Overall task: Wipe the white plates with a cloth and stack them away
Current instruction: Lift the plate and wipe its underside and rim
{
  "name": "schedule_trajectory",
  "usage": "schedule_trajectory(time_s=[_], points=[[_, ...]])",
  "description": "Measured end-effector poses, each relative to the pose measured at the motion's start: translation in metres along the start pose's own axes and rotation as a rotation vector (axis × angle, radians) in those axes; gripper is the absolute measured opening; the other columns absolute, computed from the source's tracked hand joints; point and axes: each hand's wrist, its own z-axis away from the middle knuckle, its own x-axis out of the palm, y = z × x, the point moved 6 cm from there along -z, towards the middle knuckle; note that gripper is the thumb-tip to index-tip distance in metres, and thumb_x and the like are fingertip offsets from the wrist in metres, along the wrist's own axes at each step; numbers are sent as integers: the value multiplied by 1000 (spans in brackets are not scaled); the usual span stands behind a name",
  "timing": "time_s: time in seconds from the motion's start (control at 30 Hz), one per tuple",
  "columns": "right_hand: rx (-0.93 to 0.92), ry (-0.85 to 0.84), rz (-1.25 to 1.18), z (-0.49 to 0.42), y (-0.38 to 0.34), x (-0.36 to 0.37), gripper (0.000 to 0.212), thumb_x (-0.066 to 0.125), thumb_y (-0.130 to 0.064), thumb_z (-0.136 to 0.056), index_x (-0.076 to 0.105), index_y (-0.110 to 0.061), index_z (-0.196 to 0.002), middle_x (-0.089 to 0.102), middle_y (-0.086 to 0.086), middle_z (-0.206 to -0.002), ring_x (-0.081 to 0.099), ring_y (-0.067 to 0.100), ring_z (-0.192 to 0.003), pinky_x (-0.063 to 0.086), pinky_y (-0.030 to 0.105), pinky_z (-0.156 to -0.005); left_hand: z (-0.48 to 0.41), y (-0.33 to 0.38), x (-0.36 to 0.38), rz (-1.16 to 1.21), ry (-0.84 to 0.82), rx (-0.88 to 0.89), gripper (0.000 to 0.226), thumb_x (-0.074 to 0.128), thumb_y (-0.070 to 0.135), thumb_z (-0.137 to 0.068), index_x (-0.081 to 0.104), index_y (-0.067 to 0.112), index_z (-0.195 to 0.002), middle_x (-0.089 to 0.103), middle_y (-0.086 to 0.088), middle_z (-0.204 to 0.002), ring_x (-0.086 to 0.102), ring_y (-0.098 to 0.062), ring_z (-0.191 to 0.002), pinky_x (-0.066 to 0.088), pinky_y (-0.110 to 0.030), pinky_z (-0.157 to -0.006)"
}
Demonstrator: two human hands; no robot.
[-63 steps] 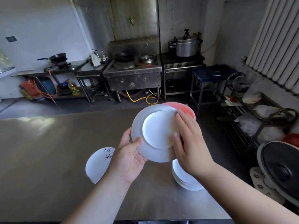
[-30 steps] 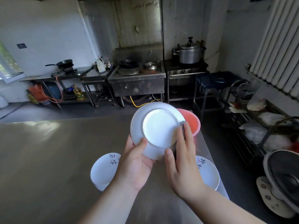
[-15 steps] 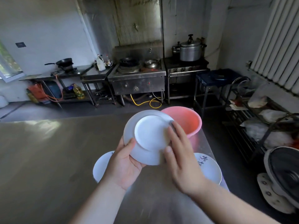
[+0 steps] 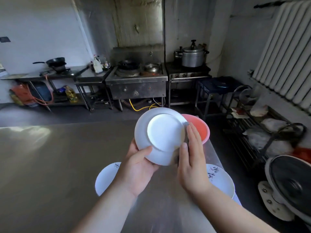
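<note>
I hold a white plate (image 4: 161,133) upright above the steel table (image 4: 50,165), its underside facing me. My left hand (image 4: 138,167) grips its lower left rim, thumb on the underside and fingers behind. My right hand (image 4: 190,158) lies flat with straight fingers against the plate's right edge, pressing a grey cloth (image 4: 185,124) onto it; only bits of the cloth show. A white plate with dark writing (image 4: 106,179) lies on the table under my left wrist. More white plates with writing (image 4: 222,180) are stacked at the table's right edge.
A pink basin (image 4: 202,130) sits on the table just behind the held plate. Right of the table stand a wire rack with bags (image 4: 262,132) and a floor fan (image 4: 289,185). A stove (image 4: 136,81) and pressure cooker (image 4: 193,56) line the far wall.
My right hand has slid from the plate's underside out to its right edge. The plate has risen a little and turned slightly. My left hand keeps its grip.
</note>
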Motion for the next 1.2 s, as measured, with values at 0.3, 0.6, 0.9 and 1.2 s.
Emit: schedule_trajectory(time_s=[0.3, 0.6, 0.9, 1.2], points=[[64, -133, 310, -31, -10, 38, 63, 27, -43, -108, 29, -13, -164, 23, 2, -172, 19, 20, -158, 13, 36, -130, -18, 27, -36, 24, 66, -20, 53, 53, 9, -95, 50, 22, -147, 65, -7, -143, 68, -27, -124, 62, -45, -80], [328, -57, 498, -37, 10, 66, 85, 9, -59, -100, 6, -7, -167, -2, 7, -175, -9, 33, -161, -4, 42, -131, -41, 17, -38, 83, 105, -16, 45, 46, 1, -106, 46, 27, -142, 69, -4, -137, 70, -32, -121, 63, -47, -79], [243, -53, 573, 0, 17, 63, 66, 26, -47, -109, 24, -11, -164, 17, 6, -173, 11, 28, -158, 10, 41, -130, -48, -21, -41, 92, 94, -165, 45, 46, -1, -105, 50, 29, -139, 72, -6, -132, 73, -30, -114, 63, -42, -75], [520, -246, 719, -13, 61, -48, 32, 44, -63, -101, 49, -47, -128, 68, -14, -74, 64, 6, -70, 50, 35, -58, -47, -73, -44, 34, -36, -345, 54, 53, 9, -95, 51, 29, -146, 67, -8, -141, 70, -28, -117, 63, -50, -76]])
